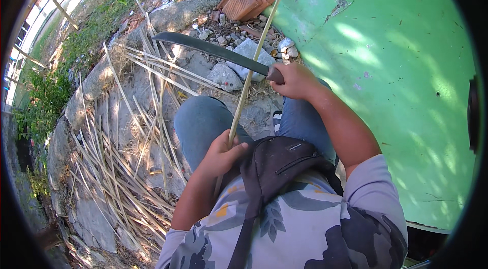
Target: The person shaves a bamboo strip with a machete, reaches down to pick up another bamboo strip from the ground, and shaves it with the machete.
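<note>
My left hand [222, 154] is closed round the lower part of a long, pale bamboo strip [252, 68], which slants up and away from my lap. The strip's far end rises past the rubble. In my right hand [296, 81] is the dark handle of a machete [213, 49], its long black blade pointing left. The blade crosses the strip a little above my knees; whether the two touch I cannot tell. Below my left hand, part of the strip's near end is hidden by my hand and the black bag [284, 162] on my lap.
Many split strips [119, 182] lie piled on the ground to my left. Grey stones [225, 77] and stacked orange roof tiles [245, 2] sit ahead. A green painted surface [386, 91] spans my right side. Plants [48, 91] and a bamboo fence [60, 6] stand at far left.
</note>
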Tool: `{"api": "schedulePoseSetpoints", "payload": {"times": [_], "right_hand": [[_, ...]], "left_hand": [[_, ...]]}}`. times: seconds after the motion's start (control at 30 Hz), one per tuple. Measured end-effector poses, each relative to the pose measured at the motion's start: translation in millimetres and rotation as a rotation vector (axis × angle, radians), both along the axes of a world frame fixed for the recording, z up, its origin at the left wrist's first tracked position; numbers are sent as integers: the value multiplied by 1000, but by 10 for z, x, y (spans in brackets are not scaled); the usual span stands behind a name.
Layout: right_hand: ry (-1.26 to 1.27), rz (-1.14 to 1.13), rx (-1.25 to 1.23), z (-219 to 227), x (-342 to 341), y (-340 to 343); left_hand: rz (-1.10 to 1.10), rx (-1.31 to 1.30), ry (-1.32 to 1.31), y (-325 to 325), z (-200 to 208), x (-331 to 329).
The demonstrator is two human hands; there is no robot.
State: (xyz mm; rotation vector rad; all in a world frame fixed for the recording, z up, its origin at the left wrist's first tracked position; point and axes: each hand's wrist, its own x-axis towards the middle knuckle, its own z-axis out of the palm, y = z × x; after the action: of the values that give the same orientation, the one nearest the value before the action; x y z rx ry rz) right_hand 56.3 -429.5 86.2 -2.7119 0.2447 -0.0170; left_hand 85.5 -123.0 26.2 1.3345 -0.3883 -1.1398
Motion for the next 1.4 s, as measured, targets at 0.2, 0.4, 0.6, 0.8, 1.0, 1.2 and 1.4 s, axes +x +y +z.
{"api": "schedulePoseSetpoints", "payload": {"times": [0.2, 0.4, 0.6, 0.8, 1.0, 1.2, 1.4], "right_hand": [[-171, -28, 0, 12, -229, -28], [-131, -27, -465, 170, -206, -28], [-107, -122, -127, 136, -199, 179], [-119, 105, -95, 2, -293, -4], [-94, -1, -50, 71, -360, 87], [-51, 4, 203, 65, -334, 58], [-6, 26, 287, 182, -311, 50]], "left_hand": [[-58, -63, -17, -63, -11, 14], [-53, -39, -133, -84, 24, -28], [-42, -27, 98, -47, 75, 39], [-58, -99, 128, -27, 2, 32], [-35, -61, 97, -63, 61, 45], [-59, -56, 109, -35, 88, 53], [-55, -100, 174, -35, 18, 54]]}}
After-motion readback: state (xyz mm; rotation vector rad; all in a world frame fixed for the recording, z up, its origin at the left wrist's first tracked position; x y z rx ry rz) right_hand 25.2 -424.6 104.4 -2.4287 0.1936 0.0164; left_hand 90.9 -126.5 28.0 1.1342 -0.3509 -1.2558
